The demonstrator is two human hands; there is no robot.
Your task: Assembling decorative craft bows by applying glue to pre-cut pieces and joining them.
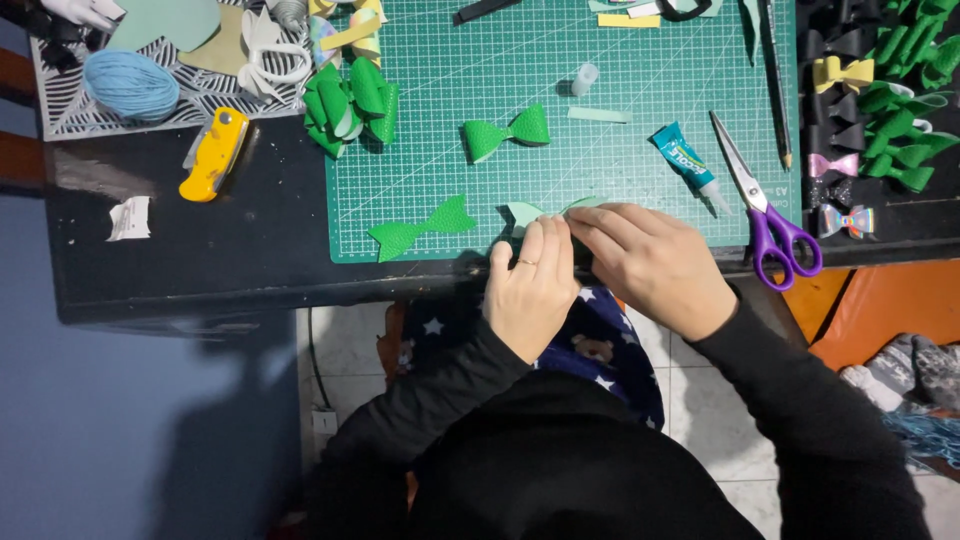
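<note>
Your left hand (532,290) and right hand (655,265) meet fingertip to fingertip at the near edge of the green cutting mat (640,90), both pinching a pale green bow-shaped cut-out (528,212) whose ends peek out just above your fingers. To the left of it on the mat lies a flat green bow piece (420,227), and farther up sits a finished green bow (506,133). A glue tube (686,160) and purple-handled scissors (765,205) rest just right of your right hand.
</note>
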